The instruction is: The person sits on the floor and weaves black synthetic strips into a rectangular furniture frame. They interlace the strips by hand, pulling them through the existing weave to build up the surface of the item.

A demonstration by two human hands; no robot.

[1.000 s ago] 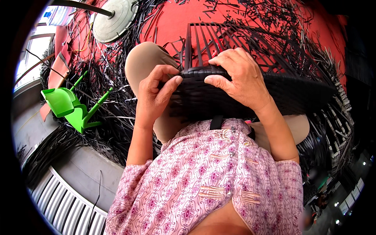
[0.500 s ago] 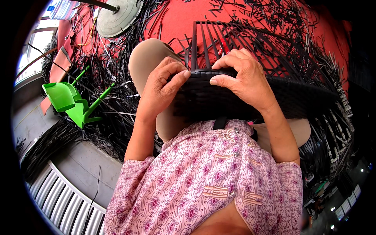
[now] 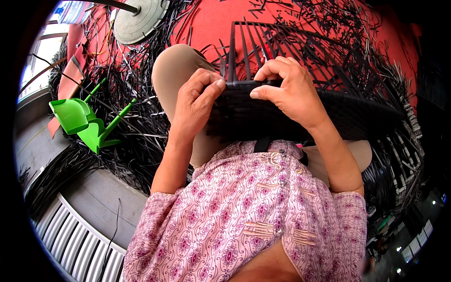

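Note:
A black woven panel of flat plastic strips rests across my lap. Its near part is closely woven, while bare parallel strips and a straight side bar stretch out beyond. My left hand pinches the upper edge of the weave, next to the foot of that side bar. A short way to the right, my right hand has its thumb on the near side of the same edge and its curled fingers on the far side. Between the hands runs a smooth dark band. The left fingertips are partly hidden.
Loose black strips lie heaped over the red floor covering. At the left are a green plastic dustpan-like piece and a bundle of strips. A round grey base with a pole stands far left, a white slatted rack near left.
My right fingers have drawn in closer to the panel's edge. The left thumb has shifted slightly up and left, and the panel's far end has risen a little in view.

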